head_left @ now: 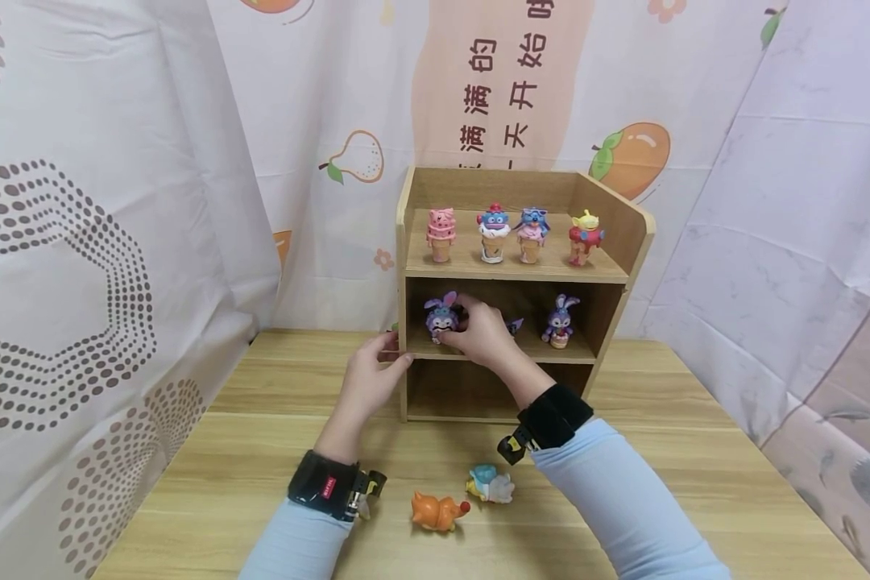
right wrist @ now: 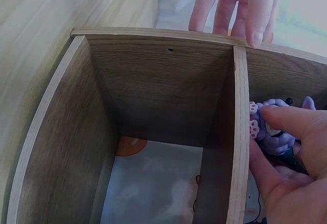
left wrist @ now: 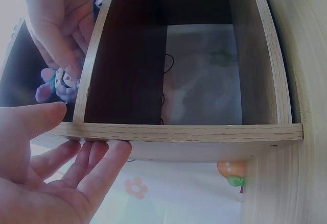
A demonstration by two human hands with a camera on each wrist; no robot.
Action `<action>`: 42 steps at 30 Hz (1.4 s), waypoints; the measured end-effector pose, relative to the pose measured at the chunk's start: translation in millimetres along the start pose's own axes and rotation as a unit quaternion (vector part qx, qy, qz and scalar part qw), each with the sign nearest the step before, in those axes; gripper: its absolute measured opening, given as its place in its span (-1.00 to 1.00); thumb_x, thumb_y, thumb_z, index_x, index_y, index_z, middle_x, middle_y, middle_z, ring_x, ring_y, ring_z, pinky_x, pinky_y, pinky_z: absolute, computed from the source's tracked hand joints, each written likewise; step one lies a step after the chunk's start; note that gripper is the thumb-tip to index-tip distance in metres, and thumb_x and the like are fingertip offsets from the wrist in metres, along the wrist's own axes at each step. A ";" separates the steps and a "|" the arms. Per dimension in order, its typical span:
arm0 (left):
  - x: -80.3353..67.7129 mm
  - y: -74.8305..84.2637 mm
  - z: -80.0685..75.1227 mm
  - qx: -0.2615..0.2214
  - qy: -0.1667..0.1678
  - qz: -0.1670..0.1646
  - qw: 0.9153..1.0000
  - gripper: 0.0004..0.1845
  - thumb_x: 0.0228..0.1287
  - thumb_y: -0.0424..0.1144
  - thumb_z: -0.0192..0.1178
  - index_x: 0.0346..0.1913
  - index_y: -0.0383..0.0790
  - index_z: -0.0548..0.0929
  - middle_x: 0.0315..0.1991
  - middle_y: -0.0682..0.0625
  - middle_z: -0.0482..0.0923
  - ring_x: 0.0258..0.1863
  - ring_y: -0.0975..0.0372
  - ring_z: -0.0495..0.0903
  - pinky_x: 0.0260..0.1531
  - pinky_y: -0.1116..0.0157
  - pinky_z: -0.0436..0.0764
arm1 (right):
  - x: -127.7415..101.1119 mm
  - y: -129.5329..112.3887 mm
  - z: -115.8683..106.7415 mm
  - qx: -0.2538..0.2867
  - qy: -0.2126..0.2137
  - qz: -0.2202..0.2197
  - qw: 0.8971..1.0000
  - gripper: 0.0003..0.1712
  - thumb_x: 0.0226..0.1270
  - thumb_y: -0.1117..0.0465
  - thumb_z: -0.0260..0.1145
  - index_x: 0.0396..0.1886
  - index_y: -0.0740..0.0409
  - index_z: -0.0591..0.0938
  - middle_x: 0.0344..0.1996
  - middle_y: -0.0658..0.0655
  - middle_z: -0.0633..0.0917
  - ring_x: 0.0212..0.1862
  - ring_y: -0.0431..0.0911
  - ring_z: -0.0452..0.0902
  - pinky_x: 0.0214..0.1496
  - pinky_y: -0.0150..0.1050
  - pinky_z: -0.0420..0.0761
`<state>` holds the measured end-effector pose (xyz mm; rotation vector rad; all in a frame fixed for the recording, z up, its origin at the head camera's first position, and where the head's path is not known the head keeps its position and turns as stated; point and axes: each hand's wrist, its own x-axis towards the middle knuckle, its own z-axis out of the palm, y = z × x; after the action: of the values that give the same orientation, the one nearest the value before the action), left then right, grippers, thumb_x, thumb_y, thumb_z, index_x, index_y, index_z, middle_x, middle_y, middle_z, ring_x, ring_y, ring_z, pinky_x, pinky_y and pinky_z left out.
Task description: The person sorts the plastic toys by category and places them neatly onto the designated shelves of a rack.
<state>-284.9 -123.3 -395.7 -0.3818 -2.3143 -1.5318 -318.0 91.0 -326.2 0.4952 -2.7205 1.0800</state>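
We are viewing a light-oak shelf unit (head_left: 623,242) with visible wood grain, standing on a matching pale wooden table (head_left: 696,451). The right hand (head_left: 482,334) is gripping a purple rabbit figure (head_left: 441,318) with pink inner ears; a second purple rabbit (head_left: 560,320) is showing the same colours. We are noting an orange figure (head_left: 438,511), a white-and-blue figure (head_left: 491,484), pale blue sleeves (head_left: 623,499), black wristbands (head_left: 326,486) and a white curtain (head_left: 80,282) with brown dots
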 end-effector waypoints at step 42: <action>-14.4 37.5 -24.6 -0.008 -0.009 0.056 0.998 -0.53 0.36 -0.19 0.35 0.28 -0.27 0.61 0.03 -0.09 0.63 0.06 0.06 0.62 -0.03 0.03 0.69 | -93.7 35.9 -48.1 0.141 0.191 -0.194 0.952 -0.77 0.30 0.44 0.43 -0.05 0.31 0.72 -0.12 0.30 0.73 -0.06 -0.04 0.71 0.01 -0.35 0.69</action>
<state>-253.6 -132.2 -361.6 -0.5214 -2.2540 -1.4999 -242.3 171.3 -340.2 0.7385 -2.0386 1.2946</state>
